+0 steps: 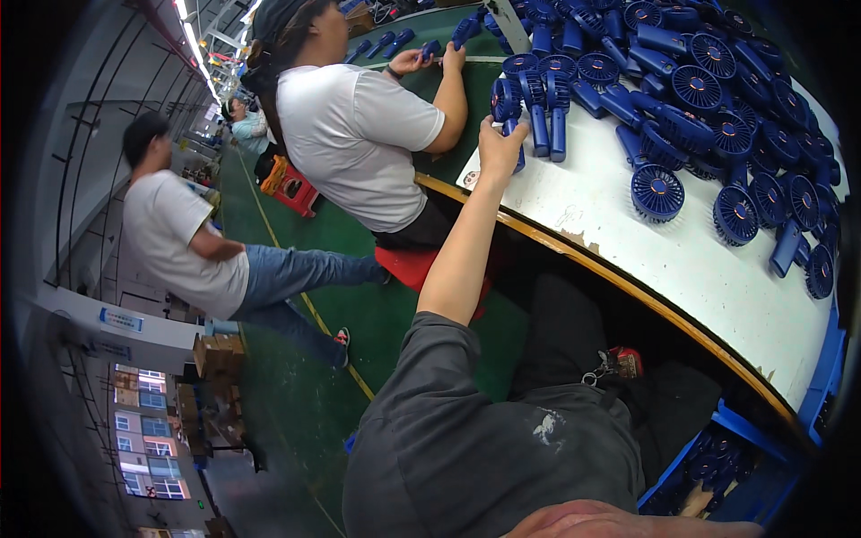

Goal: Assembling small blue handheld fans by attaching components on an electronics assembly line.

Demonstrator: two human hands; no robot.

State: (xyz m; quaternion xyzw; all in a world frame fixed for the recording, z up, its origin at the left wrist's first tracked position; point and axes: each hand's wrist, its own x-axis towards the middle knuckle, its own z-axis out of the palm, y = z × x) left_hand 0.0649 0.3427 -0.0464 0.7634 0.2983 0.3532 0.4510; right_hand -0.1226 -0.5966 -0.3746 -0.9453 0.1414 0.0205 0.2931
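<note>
My left arm stretches out to the white table point(574, 202). There my left hand point(500, 148) is closed round the handle of a dark blue handheld fan point(506, 100), its round grille head upright above my fingers. Right beside it are two more blue fans point(539, 117), heads away from me and handles toward me. At the lower right, a blue bin point(668, 475) holds dark blue parts. A skin-coloured patch in it looks like my right hand point(698, 498), low among the parts. Its fingers are too dark and small to make out.
A large heap of blue handheld fans point(695, 85) covers the table's far right. The yellow-brown table edge point(628, 291) runs before me. A co-worker in a white shirt point(354, 134) holds a fan at the left. Another person point(184, 224) is on the green floor behind.
</note>
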